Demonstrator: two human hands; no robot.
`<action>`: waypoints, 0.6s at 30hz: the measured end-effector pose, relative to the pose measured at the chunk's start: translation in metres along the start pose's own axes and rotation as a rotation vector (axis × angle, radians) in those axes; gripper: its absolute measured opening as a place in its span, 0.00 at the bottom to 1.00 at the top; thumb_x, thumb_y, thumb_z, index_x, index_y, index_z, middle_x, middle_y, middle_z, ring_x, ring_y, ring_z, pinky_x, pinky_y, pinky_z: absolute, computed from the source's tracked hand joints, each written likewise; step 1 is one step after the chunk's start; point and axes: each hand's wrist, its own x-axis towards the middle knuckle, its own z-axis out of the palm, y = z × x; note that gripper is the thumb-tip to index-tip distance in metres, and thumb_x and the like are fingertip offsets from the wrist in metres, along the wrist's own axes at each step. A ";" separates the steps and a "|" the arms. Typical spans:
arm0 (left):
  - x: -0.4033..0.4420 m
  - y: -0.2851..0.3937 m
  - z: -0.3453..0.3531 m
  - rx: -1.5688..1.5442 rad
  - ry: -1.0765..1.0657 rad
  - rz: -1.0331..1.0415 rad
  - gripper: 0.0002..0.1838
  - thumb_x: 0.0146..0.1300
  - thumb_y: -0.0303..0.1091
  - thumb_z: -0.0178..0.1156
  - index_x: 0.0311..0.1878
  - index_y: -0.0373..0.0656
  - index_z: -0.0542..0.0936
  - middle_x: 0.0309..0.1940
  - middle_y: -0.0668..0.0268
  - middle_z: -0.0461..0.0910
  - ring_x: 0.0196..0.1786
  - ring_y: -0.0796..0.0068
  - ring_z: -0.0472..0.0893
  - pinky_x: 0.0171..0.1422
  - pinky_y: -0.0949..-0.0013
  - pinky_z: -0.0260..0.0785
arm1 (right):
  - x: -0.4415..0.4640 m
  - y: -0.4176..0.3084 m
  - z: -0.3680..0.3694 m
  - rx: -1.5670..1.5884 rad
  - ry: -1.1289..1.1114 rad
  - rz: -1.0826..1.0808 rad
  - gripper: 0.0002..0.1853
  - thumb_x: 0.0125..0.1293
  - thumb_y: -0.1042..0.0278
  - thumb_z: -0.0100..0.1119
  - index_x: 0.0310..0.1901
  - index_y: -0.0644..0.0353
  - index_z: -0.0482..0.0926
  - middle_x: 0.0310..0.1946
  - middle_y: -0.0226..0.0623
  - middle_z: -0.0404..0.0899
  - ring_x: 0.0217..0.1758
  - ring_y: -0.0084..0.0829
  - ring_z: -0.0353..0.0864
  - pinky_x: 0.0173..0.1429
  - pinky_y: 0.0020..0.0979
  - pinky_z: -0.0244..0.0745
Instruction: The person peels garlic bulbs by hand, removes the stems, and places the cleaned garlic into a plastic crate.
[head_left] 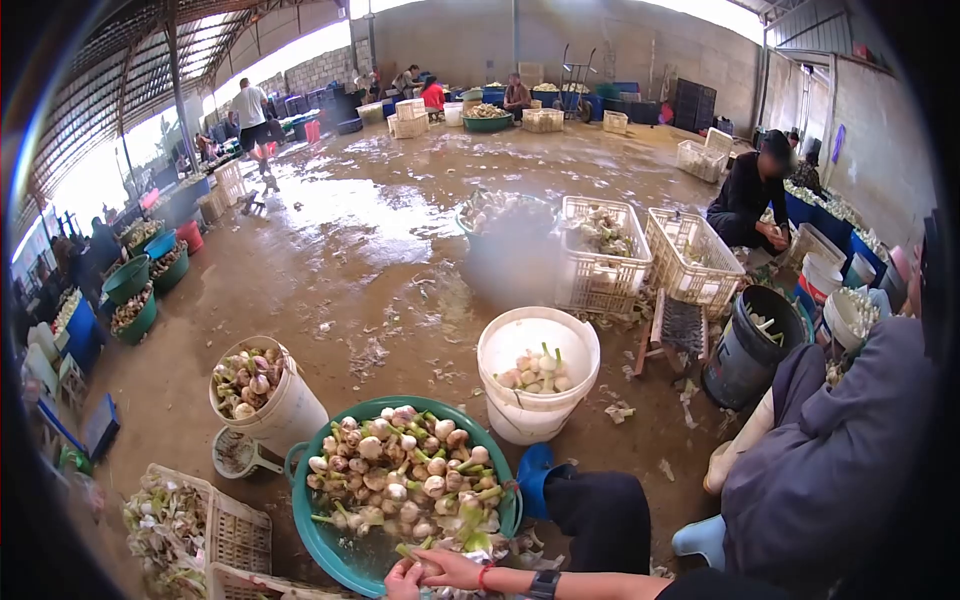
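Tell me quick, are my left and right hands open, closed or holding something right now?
Left hand: closed, apparently on a garlic bulb.
Right hand: closed on that same bulb, partly hiding it.

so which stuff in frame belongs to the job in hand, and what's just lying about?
Seems in use:
- garlic bulb at the left hand and right hand
- green basin of garlic
- likely the white bucket with bulbs inside

Apparently just lying about:
- low bench
- floor scraps
- hand truck near the far wall
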 end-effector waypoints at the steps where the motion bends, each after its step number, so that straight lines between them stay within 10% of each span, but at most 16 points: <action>1: 0.000 -0.007 -0.005 0.272 -0.053 0.098 0.10 0.59 0.28 0.55 0.44 0.38 0.76 0.30 0.64 0.79 0.28 0.74 0.77 0.30 0.73 0.72 | -0.004 0.016 0.004 -0.168 0.054 -0.100 0.34 0.57 0.57 0.61 0.64 0.53 0.60 0.51 0.46 0.67 0.53 0.44 0.69 0.57 0.36 0.65; 12: -0.050 0.026 0.030 0.595 0.070 0.414 0.09 0.53 0.31 0.55 0.22 0.36 0.76 0.17 0.66 0.74 0.19 0.77 0.69 0.23 0.70 0.63 | -0.052 -0.031 0.001 -0.373 0.328 -0.111 0.25 0.57 0.59 0.61 0.56 0.54 0.69 0.44 0.42 0.69 0.47 0.41 0.73 0.49 0.33 0.71; 14: -0.028 0.000 0.009 0.033 0.001 -0.027 0.08 0.53 0.30 0.53 0.21 0.40 0.75 0.17 0.67 0.73 0.19 0.75 0.71 0.23 0.71 0.64 | -0.047 -0.008 -0.003 -0.116 0.301 -0.038 0.21 0.59 0.58 0.59 0.53 0.55 0.72 0.44 0.36 0.69 0.42 0.33 0.75 0.44 0.31 0.73; 15: -0.039 0.010 0.012 -0.123 -0.106 -0.124 0.05 0.54 0.28 0.51 0.25 0.43 0.76 0.21 0.68 0.74 0.22 0.74 0.73 0.24 0.72 0.66 | -0.041 0.002 -0.007 0.572 0.090 0.253 0.22 0.61 0.56 0.58 0.54 0.55 0.68 0.42 0.31 0.69 0.39 0.23 0.74 0.40 0.25 0.73; 18: -0.056 0.015 0.022 -0.312 -0.133 -0.120 0.05 0.55 0.27 0.50 0.32 0.42 0.76 0.26 0.67 0.75 0.25 0.74 0.74 0.27 0.72 0.68 | -0.049 0.000 -0.006 1.116 -0.004 0.422 0.25 0.63 0.55 0.56 0.57 0.57 0.62 0.40 0.29 0.69 0.37 0.17 0.71 0.38 0.21 0.71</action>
